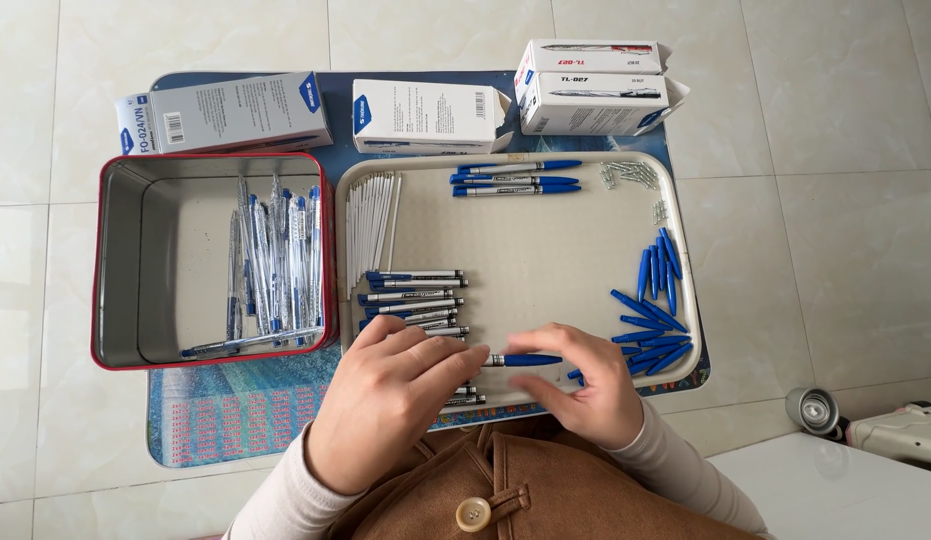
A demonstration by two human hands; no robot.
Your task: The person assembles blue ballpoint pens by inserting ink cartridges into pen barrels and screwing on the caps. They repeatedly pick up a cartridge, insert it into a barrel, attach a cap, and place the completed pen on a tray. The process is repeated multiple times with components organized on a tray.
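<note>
While both hands meet at the near edge of the beige tray (685, 260), the person seems to be in the middle of putting one pen together. The left hand (390, 395) is curled over the lower end of a row of silver pen barrels (413, 296), fingers bent and closed around what looks like a barrel. The right hand (590, 385) pinches from the other side, and between the two a blue pen piece (525, 360) shows, lying level just above the tray floor. I judge this to be the joining step: the blue end being pressed or twisted onto the barrel. What comes next would call for a firm, straight push along the pen's axis, then a free spot to set it down, perhaps by the three finished pens (515, 179) at the far side.

Around them lie a fan of thin white refills (370, 222), a heap of loose blue caps (657, 300) on the right, and small clear bits (630, 174) near the far corner that are too tiny to name. A red-rimmed metal tin (115, 260) to the left holds more pens, and three boxes (425, 115) stand beyond.

The barrel itself is hidden inside the left palm, so I cannot tell how far the parts are seated. The nearest barrels and a few caps vanish under the hands, and the tray's near rim is cut off by a brown coat (525, 490).
</note>
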